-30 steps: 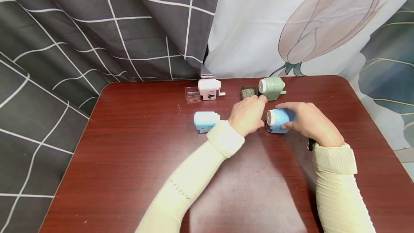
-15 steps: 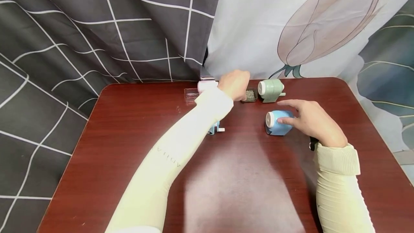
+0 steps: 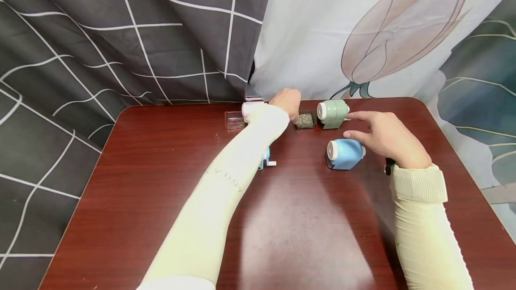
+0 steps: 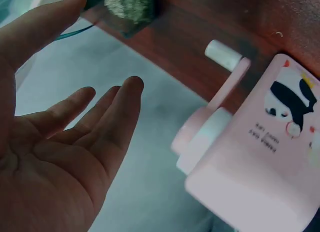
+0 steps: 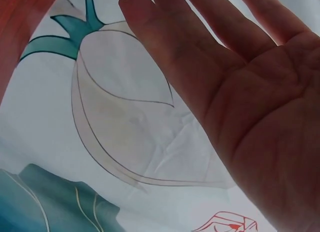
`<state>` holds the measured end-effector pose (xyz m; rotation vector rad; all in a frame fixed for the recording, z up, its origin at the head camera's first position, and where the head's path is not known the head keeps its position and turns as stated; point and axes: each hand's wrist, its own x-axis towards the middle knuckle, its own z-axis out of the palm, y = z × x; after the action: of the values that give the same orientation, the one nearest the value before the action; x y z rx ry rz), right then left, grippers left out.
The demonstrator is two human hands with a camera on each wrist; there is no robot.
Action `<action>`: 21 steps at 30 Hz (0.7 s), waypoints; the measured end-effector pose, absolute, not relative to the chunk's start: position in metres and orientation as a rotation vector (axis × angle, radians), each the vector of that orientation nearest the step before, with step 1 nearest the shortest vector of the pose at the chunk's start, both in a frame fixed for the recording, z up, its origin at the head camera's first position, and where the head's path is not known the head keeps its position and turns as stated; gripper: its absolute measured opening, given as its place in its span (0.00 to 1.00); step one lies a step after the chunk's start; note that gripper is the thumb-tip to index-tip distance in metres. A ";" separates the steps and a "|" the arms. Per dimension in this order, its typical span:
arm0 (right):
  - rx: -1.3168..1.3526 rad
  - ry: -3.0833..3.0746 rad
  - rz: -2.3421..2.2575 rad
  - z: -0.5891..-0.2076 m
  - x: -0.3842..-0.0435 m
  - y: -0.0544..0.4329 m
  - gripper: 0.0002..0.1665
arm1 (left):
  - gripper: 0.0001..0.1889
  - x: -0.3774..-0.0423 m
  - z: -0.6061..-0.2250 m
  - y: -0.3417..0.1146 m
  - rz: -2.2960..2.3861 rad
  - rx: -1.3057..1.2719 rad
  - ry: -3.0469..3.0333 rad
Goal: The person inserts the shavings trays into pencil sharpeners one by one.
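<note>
In the head view my left hand [image 3: 287, 104] is at the back of the table, between a pink crank pencil sharpener [image 3: 250, 110] and a small tray of shavings [image 3: 306, 120]. The left wrist view shows that hand's fingers [image 4: 115, 117] extended, apart from the pink sharpener [image 4: 260, 172] and its crank. My right hand [image 3: 391, 140] hovers with spread fingers near a green pencil sharpener [image 3: 333, 113] and above a blue one [image 3: 345, 154]. It holds nothing. Another blue sharpener [image 3: 264, 159] is mostly hidden under my left sleeve.
A clear drawer [image 3: 235, 120] sticks out from the pink sharpener's left side. The tray of shavings adjoins the green sharpener. Behind the brown table [image 3: 133, 182] hangs a curtain [image 3: 306, 35], close to its back edge.
My left hand has moved back and left, from beside the right-hand blue sharpener towards the pink one. My right hand has let go of the blue sharpener and lifted slightly away.
</note>
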<state>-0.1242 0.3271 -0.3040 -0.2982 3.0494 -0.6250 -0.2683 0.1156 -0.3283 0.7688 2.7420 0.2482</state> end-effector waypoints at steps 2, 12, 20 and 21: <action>-0.292 3.044 -0.610 -0.304 -0.128 0.327 0.30 | 0.20 -0.270 -0.333 0.118 0.265 0.753 2.739; -0.312 3.044 -0.568 -0.305 -0.142 0.329 0.29 | 0.24 -0.274 -0.358 0.132 0.210 0.693 2.693; -0.349 3.048 -0.497 -0.305 -0.161 0.331 0.30 | 0.20 -0.274 -0.364 0.141 0.174 0.738 2.671; -0.353 3.043 -0.487 -0.304 -0.164 0.331 0.30 | 0.20 -0.275 -0.365 0.142 0.172 0.737 2.673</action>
<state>-0.1644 0.3314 -0.3045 -0.3531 3.0434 -0.4869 -0.2745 0.1418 -0.3646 0.7368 2.6730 0.1718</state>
